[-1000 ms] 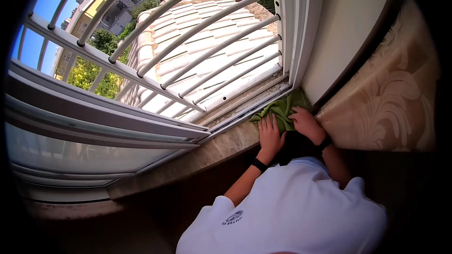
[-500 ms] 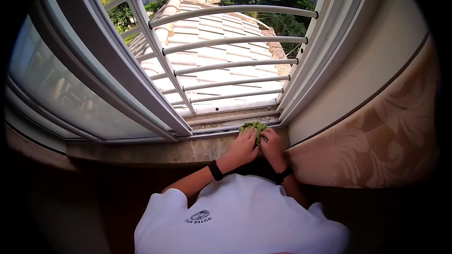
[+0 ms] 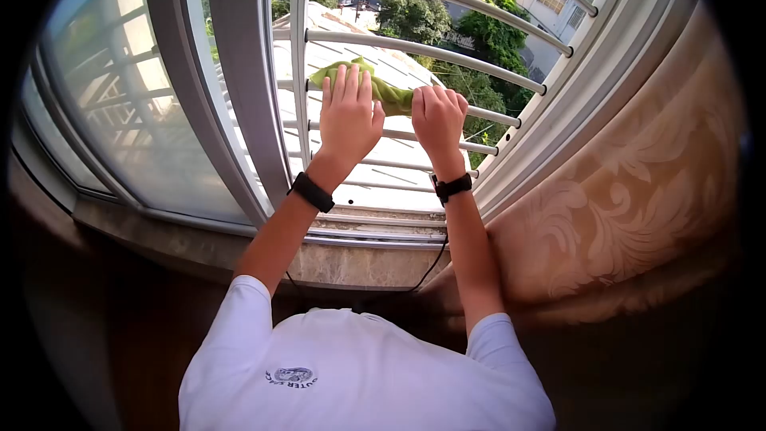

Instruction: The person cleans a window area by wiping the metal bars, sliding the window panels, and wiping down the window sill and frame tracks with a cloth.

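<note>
A crumpled green cloth [image 3: 389, 96] lies along one of the white window bars, stretched between my two hands. My left hand [image 3: 349, 116] presses on its left part with the fingers reaching over it, thumb at the side; the fingertips rest on the cloth near the upright bar. At the cloth's right end, my right hand [image 3: 440, 116] is closed, knuckles up, with the cloth's end and the bar at its fingers. What lies under both palms is hidden. Black bands circle both wrists.
White horizontal bars [image 3: 479, 72] cross the opening. A sliding frosted pane [image 3: 120, 112] stands at left, a patterned curtain [image 3: 614, 207] hangs at right. The stone sill [image 3: 359, 265] runs below. Beyond the bars are a tiled roof, trees and buildings.
Both hands have risen with the green cloth from the sill's right corner to a bar higher up. They have spread apart, drawing the bunched cloth out sideways. The view has tilted upward.
</note>
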Available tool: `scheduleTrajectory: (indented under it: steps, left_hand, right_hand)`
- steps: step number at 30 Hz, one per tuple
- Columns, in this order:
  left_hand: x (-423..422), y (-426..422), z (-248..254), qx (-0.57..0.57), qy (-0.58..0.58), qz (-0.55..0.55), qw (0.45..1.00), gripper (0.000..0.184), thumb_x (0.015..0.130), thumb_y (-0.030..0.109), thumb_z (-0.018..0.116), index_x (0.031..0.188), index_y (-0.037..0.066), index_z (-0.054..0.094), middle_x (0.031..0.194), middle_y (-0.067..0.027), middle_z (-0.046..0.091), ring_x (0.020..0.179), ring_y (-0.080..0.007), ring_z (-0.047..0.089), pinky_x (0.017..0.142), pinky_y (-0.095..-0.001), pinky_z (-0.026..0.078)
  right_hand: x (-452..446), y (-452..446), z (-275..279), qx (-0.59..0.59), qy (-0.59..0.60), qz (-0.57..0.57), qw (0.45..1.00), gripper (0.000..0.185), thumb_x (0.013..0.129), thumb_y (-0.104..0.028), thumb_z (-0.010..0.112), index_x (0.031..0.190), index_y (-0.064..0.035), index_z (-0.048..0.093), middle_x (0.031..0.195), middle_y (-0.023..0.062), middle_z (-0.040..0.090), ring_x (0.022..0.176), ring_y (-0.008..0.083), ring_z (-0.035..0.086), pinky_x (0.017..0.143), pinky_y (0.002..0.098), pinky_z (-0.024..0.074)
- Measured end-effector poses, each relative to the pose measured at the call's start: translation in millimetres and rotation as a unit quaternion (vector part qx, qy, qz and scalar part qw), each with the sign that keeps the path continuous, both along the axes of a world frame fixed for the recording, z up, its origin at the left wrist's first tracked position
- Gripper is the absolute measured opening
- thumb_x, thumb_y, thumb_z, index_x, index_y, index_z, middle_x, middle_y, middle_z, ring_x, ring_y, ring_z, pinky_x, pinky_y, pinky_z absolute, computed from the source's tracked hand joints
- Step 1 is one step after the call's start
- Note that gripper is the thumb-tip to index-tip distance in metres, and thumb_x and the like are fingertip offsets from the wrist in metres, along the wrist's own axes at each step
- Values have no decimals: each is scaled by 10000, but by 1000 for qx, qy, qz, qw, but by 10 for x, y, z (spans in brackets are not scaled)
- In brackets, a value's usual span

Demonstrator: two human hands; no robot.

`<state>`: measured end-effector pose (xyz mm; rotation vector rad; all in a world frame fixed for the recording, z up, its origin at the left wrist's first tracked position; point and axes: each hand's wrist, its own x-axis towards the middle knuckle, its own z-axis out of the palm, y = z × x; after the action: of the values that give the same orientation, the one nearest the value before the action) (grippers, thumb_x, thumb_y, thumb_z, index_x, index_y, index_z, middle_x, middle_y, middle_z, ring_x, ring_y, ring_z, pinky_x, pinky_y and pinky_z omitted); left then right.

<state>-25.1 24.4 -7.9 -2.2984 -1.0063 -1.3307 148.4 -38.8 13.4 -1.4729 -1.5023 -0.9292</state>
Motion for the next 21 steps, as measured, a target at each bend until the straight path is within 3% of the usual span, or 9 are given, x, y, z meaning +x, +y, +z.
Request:
scheduleTrajectory:
  steps: [3, 6, 10, 13, 15, 18, 21]
  left_hand:
    - [52, 12, 58, 30, -31, 17, 999, 356, 937, 282, 626, 1142, 0, 701, 1177, -197, 677, 1260, -390, 581, 1190, -601, 324]
    - [239, -16, 161, 6, 23, 39, 999, 266, 966, 300, 605, 982, 55, 709, 972, -131, 683, 1057, -329, 628, 1078, -584, 396]
    - [238, 43, 274, -67, 60, -19, 996, 293, 1011, 351, 570, 971, 108, 731, 909, -86, 714, 934, -291, 663, 941, -514, 421]
    - [223, 131, 367, -142, 77, -32, 986, 334, 1018, 377, 547, 956, 118, 750, 908, -87, 746, 924, -281, 689, 947, -527, 417]
    - [400, 156, 384, -132, 53, 6, 990, 359, 999, 360, 544, 818, 141, 764, 782, -70, 750, 791, -277, 704, 870, -507, 408]
    - [757, 136, 346, -133, 38, 4, 990, 362, 963, 300, 564, 673, 162, 732, 656, -50, 710, 633, -262, 668, 780, -474, 385]
    - [727, 152, 249, -61, 3, -24, 998, 352, 965, 302, 569, 683, 158, 721, 660, -62, 706, 640, -251, 657, 779, -465, 397]
  right_hand:
    - [-71, 119, 2, -43, -15, -6, 999, 303, 1015, -278, 591, 769, -108, 643, 765, 61, 660, 771, 292, 629, 804, 459, 433]
    - [1, 66, 41, -71, -17, 9, 997, 303, 1020, -284, 591, 779, -109, 644, 772, 67, 668, 791, 300, 647, 799, 456, 444]
    - [399, -157, 126, -119, 37, -35, 992, 352, 1041, -301, 556, 789, -94, 691, 783, 94, 706, 808, 313, 679, 811, 467, 467]
    - [733, -163, 100, -159, 80, -144, 973, 454, 1053, -341, 511, 762, -86, 748, 761, 136, 731, 767, 342, 698, 809, 474, 478]
    - [694, -80, 154, -175, 88, -207, 959, 523, 1057, -381, 483, 736, -92, 779, 728, 171, 729, 723, 376, 708, 788, 478, 487]
    - [336, 112, 131, -191, 38, -168, 966, 540, 1069, -381, 477, 707, -94, 756, 681, 161, 698, 678, 369, 687, 742, 472, 485]
    - [312, 31, 133, -159, 26, -107, 981, 523, 1080, -386, 482, 718, -104, 733, 689, 143, 686, 718, 337, 686, 743, 462, 475]
